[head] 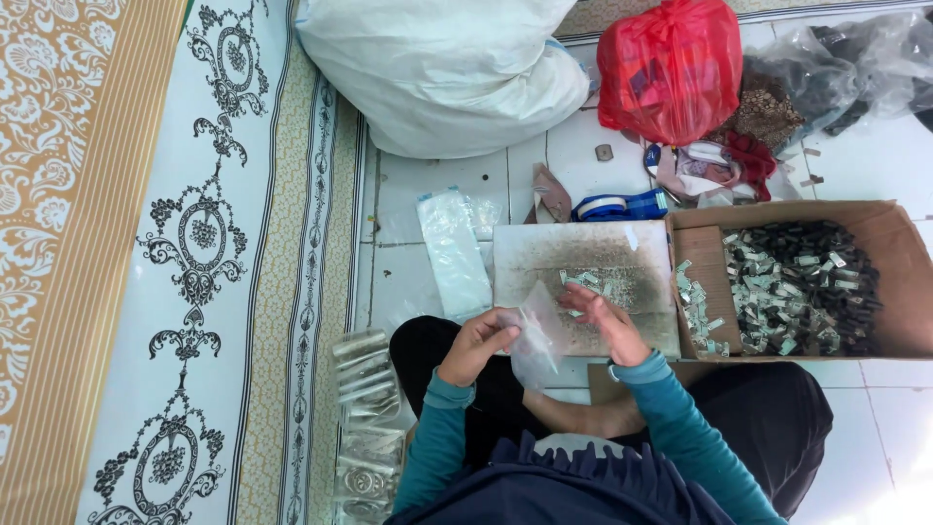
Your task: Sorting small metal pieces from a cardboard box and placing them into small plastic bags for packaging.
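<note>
Left hand pinching clear plastic bag, right hand half-open beside it, over board

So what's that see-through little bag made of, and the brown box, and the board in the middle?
The small bag between the left hand and right hand looks like thin clear plastic: see-through, crinkled, glossy. The box seems to be cardboard: matt brown, folded flaps. The board is pale, flat and speckled dark; foam or painted wood, hard to tell.
</note>
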